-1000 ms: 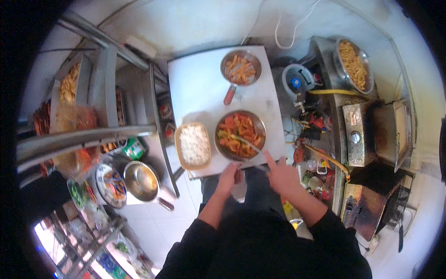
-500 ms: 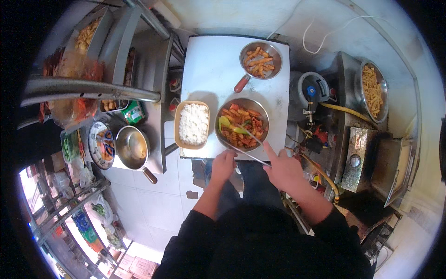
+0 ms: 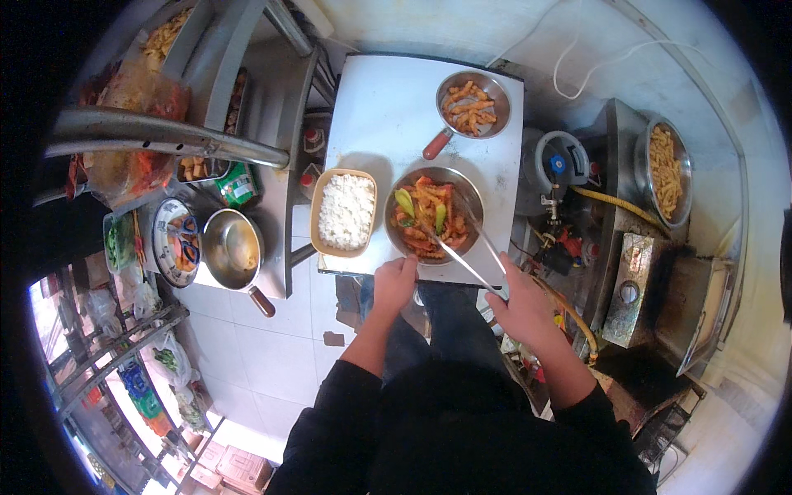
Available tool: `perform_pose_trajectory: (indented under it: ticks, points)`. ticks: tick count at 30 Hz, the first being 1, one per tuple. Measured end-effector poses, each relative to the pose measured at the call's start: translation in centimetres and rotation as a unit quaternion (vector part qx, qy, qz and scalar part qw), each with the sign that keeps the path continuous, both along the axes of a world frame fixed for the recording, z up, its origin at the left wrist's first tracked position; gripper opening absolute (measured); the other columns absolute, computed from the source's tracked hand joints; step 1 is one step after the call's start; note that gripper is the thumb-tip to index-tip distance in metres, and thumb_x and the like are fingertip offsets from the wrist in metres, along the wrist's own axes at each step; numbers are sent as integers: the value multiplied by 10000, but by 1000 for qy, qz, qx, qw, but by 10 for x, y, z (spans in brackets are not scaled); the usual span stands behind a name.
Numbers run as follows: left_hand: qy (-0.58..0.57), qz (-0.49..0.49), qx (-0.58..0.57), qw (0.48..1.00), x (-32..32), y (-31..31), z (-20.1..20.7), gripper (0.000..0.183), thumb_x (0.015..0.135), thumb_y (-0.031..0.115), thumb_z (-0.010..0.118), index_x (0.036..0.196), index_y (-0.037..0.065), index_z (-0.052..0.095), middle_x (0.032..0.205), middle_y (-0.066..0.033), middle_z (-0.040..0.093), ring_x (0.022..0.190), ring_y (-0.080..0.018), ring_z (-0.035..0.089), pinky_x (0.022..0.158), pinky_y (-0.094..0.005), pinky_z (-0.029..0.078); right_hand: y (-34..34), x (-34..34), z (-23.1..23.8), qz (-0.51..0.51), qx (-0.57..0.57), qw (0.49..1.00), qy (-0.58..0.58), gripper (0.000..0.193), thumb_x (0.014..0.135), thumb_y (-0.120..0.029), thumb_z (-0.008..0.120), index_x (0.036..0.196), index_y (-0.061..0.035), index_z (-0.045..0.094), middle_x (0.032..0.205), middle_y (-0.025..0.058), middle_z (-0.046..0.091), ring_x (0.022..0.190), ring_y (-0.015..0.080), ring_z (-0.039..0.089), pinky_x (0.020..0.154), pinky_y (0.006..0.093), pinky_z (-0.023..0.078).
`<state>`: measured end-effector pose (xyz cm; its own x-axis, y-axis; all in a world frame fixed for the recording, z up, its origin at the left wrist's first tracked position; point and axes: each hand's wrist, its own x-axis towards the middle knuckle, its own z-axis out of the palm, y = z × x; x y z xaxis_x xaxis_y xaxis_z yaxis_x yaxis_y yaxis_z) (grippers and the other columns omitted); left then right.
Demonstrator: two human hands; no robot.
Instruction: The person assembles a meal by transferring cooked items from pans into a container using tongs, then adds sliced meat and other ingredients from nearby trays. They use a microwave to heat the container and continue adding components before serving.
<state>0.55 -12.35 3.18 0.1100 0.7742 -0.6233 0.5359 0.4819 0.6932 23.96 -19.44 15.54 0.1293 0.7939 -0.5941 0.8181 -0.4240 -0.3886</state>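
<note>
A round metal pan (image 3: 397,233) near the front of the white table holds fried strips in reddish seasoning with a few green leaf pieces. My left hand (image 3: 395,285) is closed at the pan's near rim, in a fist that seems to grip its handle; the handle itself is hidden by the fingers. Metal tongs (image 3: 468,266) are in my right hand (image 3: 521,304), their two arms spread apart and their tips down in the food. Just left of the pan stands a tan rectangular container (image 3: 315,221) filled with white rice (image 3: 346,211).
Farther back on the white table (image 3: 375,99) sits a second pan (image 3: 505,103) with fried strips. Left, a steel counter carries an oily pan (image 3: 224,239) and a patterned bowl (image 3: 165,257). A gas cylinder (image 3: 540,161), a bowl of fries (image 3: 667,173) and a stove (image 3: 631,289) stand right.
The tongs' arms have spread wider, and the food in the pan has been shifted about, with the green pieces now farther apart. My right hand has moved slightly right and down.
</note>
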Motion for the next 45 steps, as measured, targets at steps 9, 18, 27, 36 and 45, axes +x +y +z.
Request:
perform_pose_trajectory:
  ticks: [9,18,27,36,45]
  points:
    - [-19,53,46,997,-43,-44,64,459,980,314,580,687,-30,661,606,-177,622,579,-305,632,612,-419,491,0,-9,53,-94,32,933,346,663,955,-277,689,1488,-24,385,1221,189,586,968,251,666,801,377,560]
    - [-79,282,-48,955,-169,-112,167,481,1017,285,559,599,46,551,508,-12,510,429,-95,466,408,-267,339,91,-132,-133,-329,14,842,428,273,954,-213,716,1114,-22,604,1047,94,643,909,198,659,745,348,583]
    - [-42,314,-26,948,-235,-120,177,522,1042,352,540,619,48,553,501,-19,502,396,-101,441,380,-251,312,119,-167,-209,-292,158,908,254,198,893,-141,761,932,-10,617,911,66,658,805,150,659,626,319,580]
    - [-70,256,47,963,-200,-59,121,456,1017,277,622,641,25,570,548,-1,529,479,-80,460,441,-261,355,97,-114,-31,-213,53,920,324,562,899,-380,759,1298,-35,563,1087,226,713,907,347,718,827,428,570]
    - [161,98,275,943,-128,9,76,404,955,315,666,732,-21,637,584,-196,579,499,-330,563,524,-414,452,70,-115,-11,114,213,962,130,853,856,-167,728,1591,-138,295,989,156,612,831,381,652,733,477,550]
